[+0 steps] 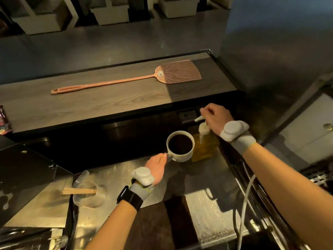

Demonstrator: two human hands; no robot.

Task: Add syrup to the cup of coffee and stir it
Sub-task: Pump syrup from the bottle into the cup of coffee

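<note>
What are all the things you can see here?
cup of coffee: one, cream, dark coffee inside, on the metal counter
syrup bottle: one, yellow with white pump, right beside the cup
fly swatter: one, pink, lying on the wooden shelf behind
plastic cup: one, clear, lower left, wooden stick across it
packet: one, red and black, left edge of the shelf
cable: one, white, lower right
left hand: holds the cup's handle; black watch on wrist
right hand: on the pump head of the bottle
</note>
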